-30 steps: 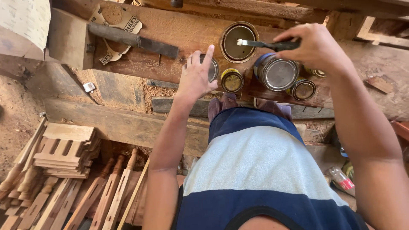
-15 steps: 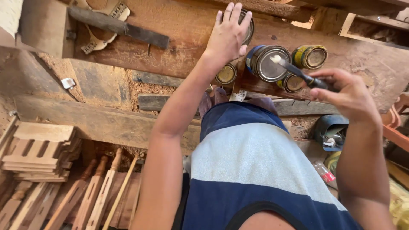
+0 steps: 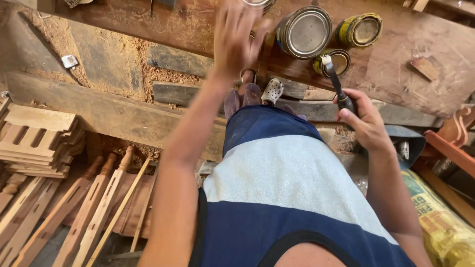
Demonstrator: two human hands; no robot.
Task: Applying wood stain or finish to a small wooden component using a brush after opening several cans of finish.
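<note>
While the right hand (image 3: 366,121) is closing around the black handle of a paintbrush (image 3: 334,81), its pale bristle tip is sitting at the small yellow-rimmed open can (image 3: 332,60) on the workbench (image 3: 396,59). Left hand (image 3: 237,37) is reaching farther up the bench, fingers spread and blurred, open, gripping nothing, just beside the large closed tin (image 3: 304,31). Another yellow open can (image 3: 360,29) is standing right of that tin; turned wooden legs (image 3: 94,198) are lying on the floor, lower left.

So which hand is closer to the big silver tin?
Left. The left hand is raised right beside the big silver tin; the right hand, holding a brush, sits lower, farther away.
</note>
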